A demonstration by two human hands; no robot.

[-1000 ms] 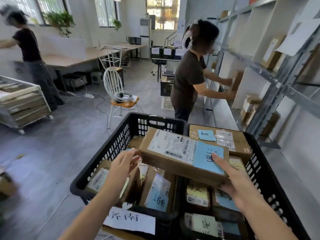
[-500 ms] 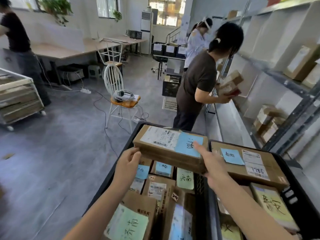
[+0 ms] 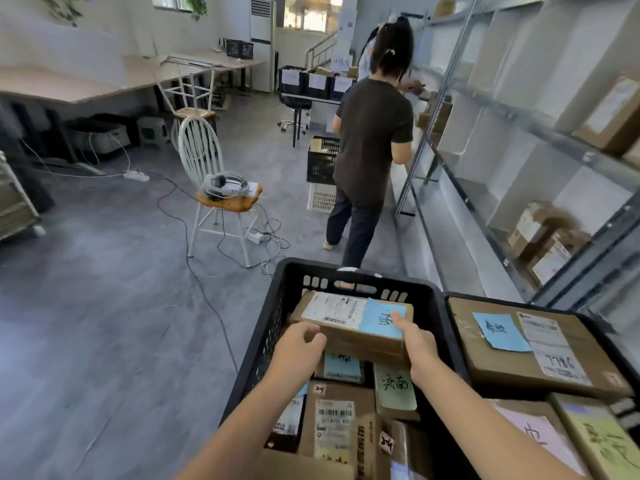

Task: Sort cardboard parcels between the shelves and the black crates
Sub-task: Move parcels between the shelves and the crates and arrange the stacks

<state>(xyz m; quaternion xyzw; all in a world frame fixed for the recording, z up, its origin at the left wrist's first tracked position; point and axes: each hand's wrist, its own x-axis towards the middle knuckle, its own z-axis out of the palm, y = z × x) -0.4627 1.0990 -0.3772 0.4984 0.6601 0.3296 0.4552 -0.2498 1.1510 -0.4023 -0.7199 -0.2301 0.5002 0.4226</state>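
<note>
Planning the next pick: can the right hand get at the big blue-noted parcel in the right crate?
Not yet, probably: the right hand grips the held parcel. Once freed, likely yes; the big parcel lies uncovered on top, beside it.

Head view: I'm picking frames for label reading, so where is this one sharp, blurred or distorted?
In the head view, the held parcel between the left hand and right hand is fairly sharp, though its barcode label shows only coarsely; the shelves on the right are smeared and bowed by the wide lens; the far window is blown out.
</note>
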